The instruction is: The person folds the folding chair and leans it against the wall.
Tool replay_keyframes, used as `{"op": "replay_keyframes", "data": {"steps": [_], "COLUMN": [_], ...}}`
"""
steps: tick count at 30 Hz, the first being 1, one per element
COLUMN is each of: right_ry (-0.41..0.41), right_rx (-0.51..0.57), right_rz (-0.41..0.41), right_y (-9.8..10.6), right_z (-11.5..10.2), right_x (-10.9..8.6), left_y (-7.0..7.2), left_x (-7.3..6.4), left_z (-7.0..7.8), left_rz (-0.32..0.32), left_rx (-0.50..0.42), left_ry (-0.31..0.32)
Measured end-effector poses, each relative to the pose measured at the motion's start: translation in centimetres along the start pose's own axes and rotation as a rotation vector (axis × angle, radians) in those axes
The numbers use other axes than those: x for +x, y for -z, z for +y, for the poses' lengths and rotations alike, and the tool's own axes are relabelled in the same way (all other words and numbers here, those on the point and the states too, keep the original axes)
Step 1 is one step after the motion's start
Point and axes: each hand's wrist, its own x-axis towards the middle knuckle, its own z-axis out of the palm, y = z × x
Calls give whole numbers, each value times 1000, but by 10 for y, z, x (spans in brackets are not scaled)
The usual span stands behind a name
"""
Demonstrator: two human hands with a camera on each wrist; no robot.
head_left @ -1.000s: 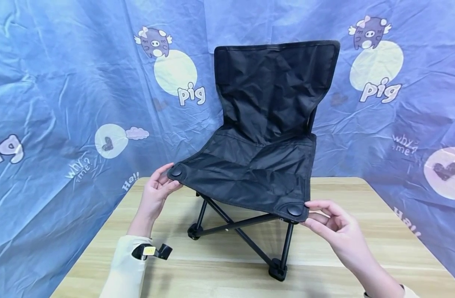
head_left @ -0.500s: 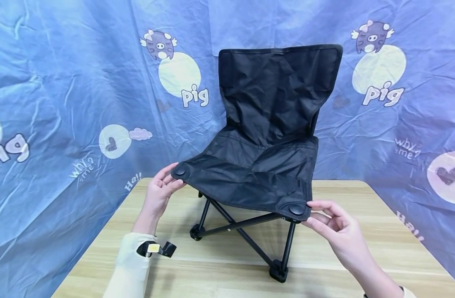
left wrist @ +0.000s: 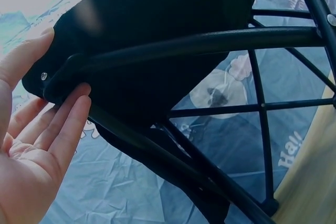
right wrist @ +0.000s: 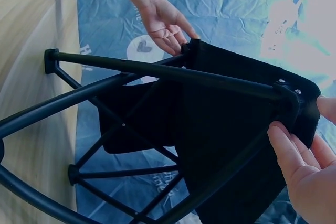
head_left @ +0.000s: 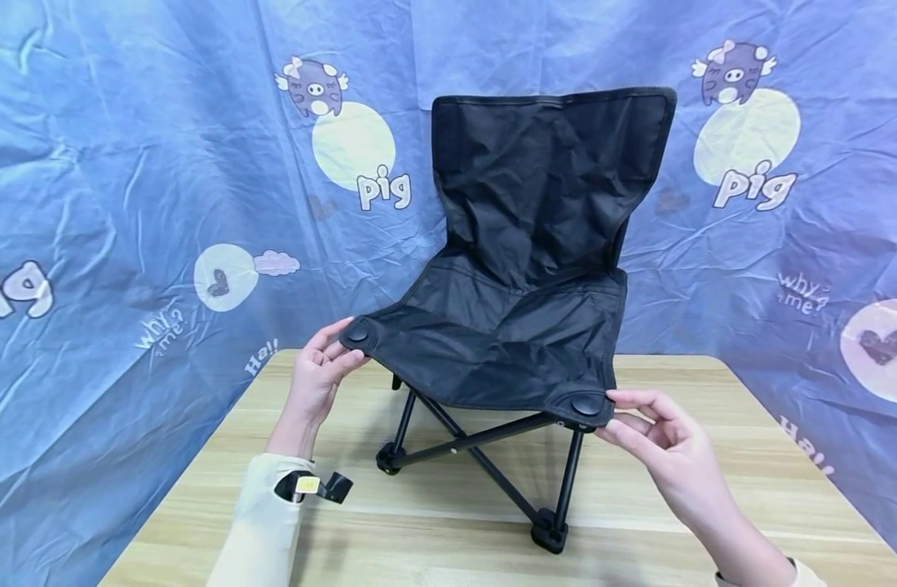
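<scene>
A black folding chair [head_left: 492, 334] stands unfolded, its fabric backrest [head_left: 551, 171] upright and its crossed tube legs [head_left: 463, 444] spread beneath the seat. My left hand [head_left: 318, 377] grips the seat's front left corner, thumb on one side and fingers on the other. At the front right corner, my right hand [head_left: 672, 444] pinches the seat's edge beside a round black button [head_left: 586, 404]. From below, the left wrist view shows fingertips [left wrist: 79, 95] against the frame where tubes meet under the fabric. The right wrist view shows the riveted corner joint [right wrist: 286, 100] beside the right fingers.
A light wooden table [head_left: 419, 530] lies under the chair. Blue cloth [head_left: 162, 163] printed with pigs and hearts hangs behind and along both sides. A small black device [head_left: 312, 486] is strapped to the left wrist over a cream sleeve [head_left: 258, 522].
Both hands keep hold of the seat corners. In the last half second the front corners rise very slightly with them. Earlier, the whole head view shifts a little.
</scene>
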Motion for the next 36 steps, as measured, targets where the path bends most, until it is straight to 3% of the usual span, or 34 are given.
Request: {"op": "replay_keyframes", "data": {"steps": [9,32,36], "right_ry": [19,80,82], "right_rx": [39,176,189], "right_rz": [23,-37,-18], "right_y": [0,4,4], "right_z": [0,0,1], "right_x": [4,14,15], "left_y": [-4,-18,-22], "left_x": [1,-1,-2], "left_z": [2,9,10], "left_rz": [10,25,26], "left_rx": [4,83,97], "left_ry": [4,1,-8]}}
